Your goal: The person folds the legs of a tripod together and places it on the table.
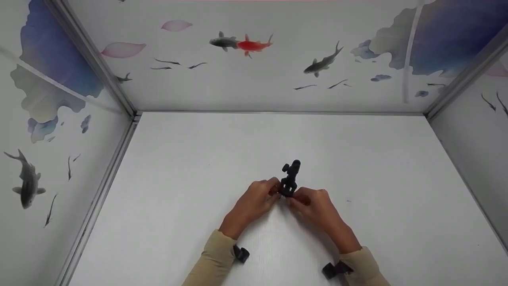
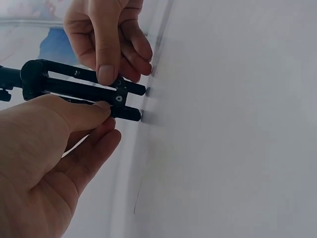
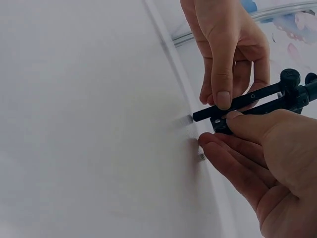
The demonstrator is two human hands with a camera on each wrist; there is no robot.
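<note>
A small black tripod [image 1: 293,171] stands upright between both hands, its legs nearly folded together and its feet close over the white tabletop. From the left side, my left hand [image 1: 258,197] pinches one leg low down, thumb on top. My right hand [image 1: 319,206] pinches the lower legs from the other side. In the left wrist view the leg ends [image 2: 132,114] poke out past both thumbs, right at the table surface. The right wrist view shows a knob [image 3: 290,77] at the upper part; fingers cover some of the lower legs.
The white table [image 1: 178,167] spreads around the hands. Behind it rises a wall panel [image 1: 254,87] painted with fish and petals, with similar panels at left and right. Black wrist devices, at the left sleeve [image 1: 241,253] and the right sleeve [image 1: 335,270], stick out over the table.
</note>
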